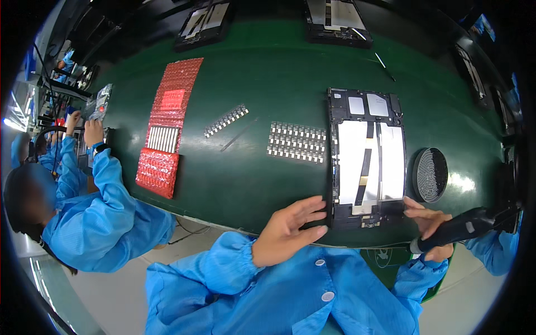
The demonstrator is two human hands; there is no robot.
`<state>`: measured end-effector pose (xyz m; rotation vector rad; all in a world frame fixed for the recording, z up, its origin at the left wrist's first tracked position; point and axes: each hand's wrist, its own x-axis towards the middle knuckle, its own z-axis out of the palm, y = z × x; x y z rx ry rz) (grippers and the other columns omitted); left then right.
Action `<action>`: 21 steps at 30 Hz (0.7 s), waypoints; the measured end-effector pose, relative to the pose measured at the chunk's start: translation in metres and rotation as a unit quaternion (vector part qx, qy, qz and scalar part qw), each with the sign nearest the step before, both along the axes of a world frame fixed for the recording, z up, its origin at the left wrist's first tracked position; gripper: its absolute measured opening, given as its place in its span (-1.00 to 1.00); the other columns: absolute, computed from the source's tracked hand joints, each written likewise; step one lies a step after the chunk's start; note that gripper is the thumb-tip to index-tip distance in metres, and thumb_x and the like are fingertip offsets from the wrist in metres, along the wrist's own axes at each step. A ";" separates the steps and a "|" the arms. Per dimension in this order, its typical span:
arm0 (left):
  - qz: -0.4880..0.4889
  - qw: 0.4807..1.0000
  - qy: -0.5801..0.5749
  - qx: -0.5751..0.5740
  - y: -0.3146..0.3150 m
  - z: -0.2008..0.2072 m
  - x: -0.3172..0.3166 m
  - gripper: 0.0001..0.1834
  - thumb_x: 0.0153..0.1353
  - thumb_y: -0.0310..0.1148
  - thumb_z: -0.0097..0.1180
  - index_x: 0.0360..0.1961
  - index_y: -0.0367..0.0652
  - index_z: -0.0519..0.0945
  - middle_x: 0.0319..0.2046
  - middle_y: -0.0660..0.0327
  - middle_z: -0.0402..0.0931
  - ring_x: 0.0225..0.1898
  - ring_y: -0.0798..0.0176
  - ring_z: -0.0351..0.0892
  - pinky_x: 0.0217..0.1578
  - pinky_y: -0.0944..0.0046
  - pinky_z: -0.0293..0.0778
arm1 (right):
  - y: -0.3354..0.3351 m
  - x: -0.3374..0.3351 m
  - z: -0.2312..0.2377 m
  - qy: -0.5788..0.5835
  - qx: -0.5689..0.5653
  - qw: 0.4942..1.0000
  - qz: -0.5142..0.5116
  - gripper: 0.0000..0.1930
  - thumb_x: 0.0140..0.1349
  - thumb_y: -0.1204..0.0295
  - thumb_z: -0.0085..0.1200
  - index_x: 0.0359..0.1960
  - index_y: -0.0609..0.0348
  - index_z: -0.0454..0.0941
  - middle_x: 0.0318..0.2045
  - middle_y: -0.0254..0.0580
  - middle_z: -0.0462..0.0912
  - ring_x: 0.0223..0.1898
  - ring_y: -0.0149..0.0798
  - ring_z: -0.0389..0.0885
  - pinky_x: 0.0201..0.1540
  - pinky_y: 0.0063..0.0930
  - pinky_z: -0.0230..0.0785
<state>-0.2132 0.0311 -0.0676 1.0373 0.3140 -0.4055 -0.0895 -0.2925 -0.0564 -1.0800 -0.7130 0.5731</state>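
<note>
A flat black tablet-like device lies opened on the table in front of me, with silver-white panels and a dark ribbon strip inside. My left hand is open beside its lower left corner, fingers spread and nothing held. At the lower right corner, my right hand reaches its fingertips to the device's edge. A black electric screwdriver crosses in front of that hand and hides its middle; no fingers show wrapped over the tool. Right of the device stands a round dark dish of small grey pieces.
Left of the device lie a sheet of small parts, a narrower strip and red bubble wrap with pale bars. A thin pen-like tool and more opened devices lie beyond. A person in blue works at the left.
</note>
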 end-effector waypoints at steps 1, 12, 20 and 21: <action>0.016 1.000 0.002 -0.004 -0.005 -0.003 0.003 -0.38 0.20 -0.60 0.07 0.28 -0.27 0.17 0.21 -0.02 0.23 0.16 0.10 0.34 0.07 0.24 0.40 | 0.008 -0.004 -0.001 0.007 -0.023 0.999 -0.022 -0.60 -0.33 0.33 0.45 -0.47 0.24 0.54 -0.05 0.48 0.47 0.19 0.44 0.24 0.30 0.30 -0.27; 0.042 0.992 -0.072 0.095 -0.025 0.007 0.032 -0.46 0.10 -0.34 0.28 -0.02 -0.31 0.26 -0.23 0.16 0.44 -0.16 0.35 0.42 -0.08 0.34 0.37 | -0.003 0.004 0.036 -0.034 -0.037 0.996 0.072 -0.61 -0.30 0.40 0.51 -0.47 0.18 0.50 -0.07 0.38 0.51 0.13 0.32 0.38 0.30 0.29 -0.24; 0.150 0.976 -0.080 -0.139 0.024 0.040 0.052 -0.50 0.09 -0.60 0.18 0.01 -0.23 0.23 -0.11 0.07 0.49 -0.07 0.24 0.53 -0.05 0.26 0.48 | 0.032 0.018 0.046 -0.103 0.036 0.991 0.078 -0.51 -0.24 0.46 0.48 -0.27 0.17 0.43 -0.09 0.28 0.55 -0.02 0.25 0.53 0.23 0.28 0.02; 0.167 0.973 -0.100 -0.123 0.035 0.048 0.055 -0.49 0.08 -0.60 0.19 0.02 -0.22 0.24 -0.13 0.07 0.50 -0.10 0.24 0.54 -0.07 0.26 0.49 | 0.035 0.018 0.048 -0.100 0.079 0.990 0.061 -0.45 -0.23 0.46 0.47 -0.20 0.16 0.39 -0.10 0.26 0.56 -0.06 0.22 0.56 0.19 0.28 0.11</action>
